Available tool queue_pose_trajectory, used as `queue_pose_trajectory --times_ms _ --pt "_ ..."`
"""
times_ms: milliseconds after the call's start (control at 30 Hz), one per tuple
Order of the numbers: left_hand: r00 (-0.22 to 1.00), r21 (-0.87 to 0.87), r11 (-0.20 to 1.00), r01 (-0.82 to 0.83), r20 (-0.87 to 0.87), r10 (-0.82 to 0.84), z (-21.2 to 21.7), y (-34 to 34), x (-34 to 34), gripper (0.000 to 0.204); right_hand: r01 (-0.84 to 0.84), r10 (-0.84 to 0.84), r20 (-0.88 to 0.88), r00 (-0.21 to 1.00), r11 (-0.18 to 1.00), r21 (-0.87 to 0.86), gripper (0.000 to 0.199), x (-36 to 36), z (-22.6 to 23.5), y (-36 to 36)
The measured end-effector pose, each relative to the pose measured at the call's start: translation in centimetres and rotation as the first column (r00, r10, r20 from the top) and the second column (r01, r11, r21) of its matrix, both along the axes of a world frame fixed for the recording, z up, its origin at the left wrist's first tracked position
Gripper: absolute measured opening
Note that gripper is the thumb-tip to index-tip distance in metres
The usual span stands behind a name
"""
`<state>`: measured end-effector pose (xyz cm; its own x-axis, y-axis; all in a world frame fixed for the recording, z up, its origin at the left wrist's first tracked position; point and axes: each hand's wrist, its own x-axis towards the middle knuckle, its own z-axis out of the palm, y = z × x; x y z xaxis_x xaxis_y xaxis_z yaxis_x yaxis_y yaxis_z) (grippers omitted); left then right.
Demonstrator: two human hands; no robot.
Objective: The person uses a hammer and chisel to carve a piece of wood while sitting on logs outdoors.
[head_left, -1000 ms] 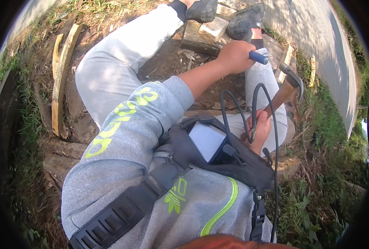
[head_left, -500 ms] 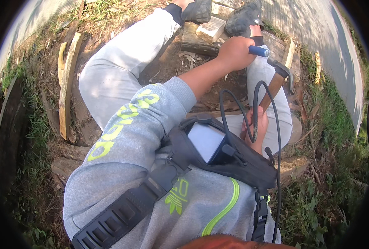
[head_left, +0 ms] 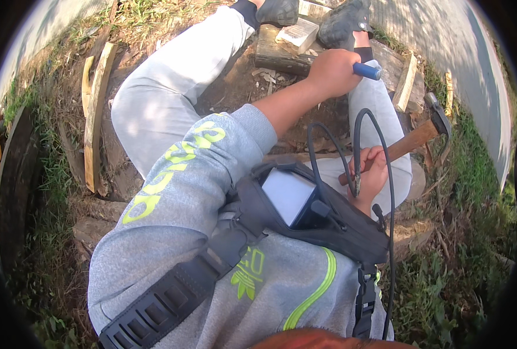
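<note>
My left hand (head_left: 333,74) is a closed fist around a tool with a round blue handle (head_left: 367,71). The handle's butt end sticks out to the right; the rest of the tool is hidden by the fist. Lower and to the right, my right hand (head_left: 372,174) wraps round the wooden handle of a hammer (head_left: 413,141). Its dark metal head points up and right, beyond my knee and apart from the blue handle. A pale cut wood block (head_left: 297,36) lies between my shoes on a thicker timber (head_left: 282,55), a little beyond my left fist.
A black chest pouch (head_left: 351,227) with a looping black cable (head_left: 391,232) hangs close to my right hand. Wood chips (head_left: 268,75) lie on the soil. Long wood strips (head_left: 97,122) are at left, a short piece (head_left: 406,81) at right. Pavement (head_left: 456,52) borders the grass.
The hammer has swung right and away from the blue handle, its head now farther out. My right hand has turned with it. My left fist has shifted only slightly right.
</note>
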<state>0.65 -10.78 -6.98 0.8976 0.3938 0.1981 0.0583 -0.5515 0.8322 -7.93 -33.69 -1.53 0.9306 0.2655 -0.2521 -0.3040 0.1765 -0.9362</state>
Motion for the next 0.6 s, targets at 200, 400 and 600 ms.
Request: queue_pose_trajectory --times_ms 200,400,600 --pt "1.000 0.029 0.999 -0.020 0.023 0.019 -0.7 0.0 0.1 0.020 -0.093 0.085 -0.050 0.995 0.979 -0.184 0.038 1.1 1.1 0.3" --pt "1.000 0.043 0.999 -0.014 -0.012 0.014 -1.2 0.1 0.0 0.020 -0.201 0.172 -0.145 0.974 0.955 -0.217 0.039 0.2 -1.1 0.1" --pt "1.000 0.000 1.000 0.005 -0.011 -0.005 0.1 0.2 -0.4 0.019 -0.128 0.113 -0.182 0.977 0.989 -0.074 0.042 1.2 -2.0 -0.5"
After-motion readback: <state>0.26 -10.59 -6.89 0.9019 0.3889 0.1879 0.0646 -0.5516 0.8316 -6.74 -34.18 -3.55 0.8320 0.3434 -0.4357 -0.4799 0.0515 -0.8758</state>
